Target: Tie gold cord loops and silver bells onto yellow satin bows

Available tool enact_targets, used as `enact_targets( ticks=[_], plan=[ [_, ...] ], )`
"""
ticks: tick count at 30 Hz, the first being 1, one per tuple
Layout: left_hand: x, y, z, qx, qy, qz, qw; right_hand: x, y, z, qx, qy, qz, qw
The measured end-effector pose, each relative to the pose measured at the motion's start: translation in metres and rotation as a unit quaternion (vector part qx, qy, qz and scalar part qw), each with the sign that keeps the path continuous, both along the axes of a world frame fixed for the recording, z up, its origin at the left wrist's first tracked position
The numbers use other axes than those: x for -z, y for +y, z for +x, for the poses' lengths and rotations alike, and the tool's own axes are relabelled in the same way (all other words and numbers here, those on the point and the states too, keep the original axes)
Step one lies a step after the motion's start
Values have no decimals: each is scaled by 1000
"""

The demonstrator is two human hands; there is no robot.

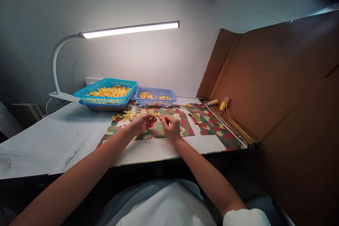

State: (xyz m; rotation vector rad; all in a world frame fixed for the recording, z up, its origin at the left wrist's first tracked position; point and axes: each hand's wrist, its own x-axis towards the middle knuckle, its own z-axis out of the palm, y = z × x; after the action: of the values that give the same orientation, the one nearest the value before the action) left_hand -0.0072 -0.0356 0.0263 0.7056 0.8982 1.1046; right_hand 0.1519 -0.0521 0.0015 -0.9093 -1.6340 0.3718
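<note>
Over the camouflage-patterned mat my two hands meet around a small yellow artificial flower (pixel 158 114). My left hand (pixel 143 124), palm turned up with curled fingers, has its fingertips closed at the flower's left side. Thumb and forefinger of my right hand (pixel 171 127) pinch at its right side; the exact part they grip is too small to make out. Beside my left hand lie several loose yellow flowers (pixel 126 116). To the right of my right hand, pink-handled pliers (pixel 193 118) rest near a little heap of tiny yellowish pieces (pixel 196 116).
A turquoise basket (pixel 106 99) of yellow flowers sits stacked on a darker blue one. Next to it stands a periwinkle basket (pixel 155 102) with small yellow pieces. A lamp (pixel 132 30) hangs overhead. Cardboard (pixel 278 77) walls the right side, near yellow stems (pixel 237 123) and a glue bottle (pixel 212 102).
</note>
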Motion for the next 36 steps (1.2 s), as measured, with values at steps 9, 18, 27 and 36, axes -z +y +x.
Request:
enact_targets(
  ticks=[9,18,27,36],
  plan=[
    [-3,-3,2,-7,-9,-15,1000,0,-1,0,-1,-9,8,1000],
    [0,-1,0,8,-13,-6,1000,-1,0,1,10,-15,15,1000],
    [3,2,-2,23,-16,10,1000,-2,-1,3,14,-11,13,1000],
    [4,3,-2,20,-10,14,1000,-3,-2,2,11,-16,19,1000]
  ],
)
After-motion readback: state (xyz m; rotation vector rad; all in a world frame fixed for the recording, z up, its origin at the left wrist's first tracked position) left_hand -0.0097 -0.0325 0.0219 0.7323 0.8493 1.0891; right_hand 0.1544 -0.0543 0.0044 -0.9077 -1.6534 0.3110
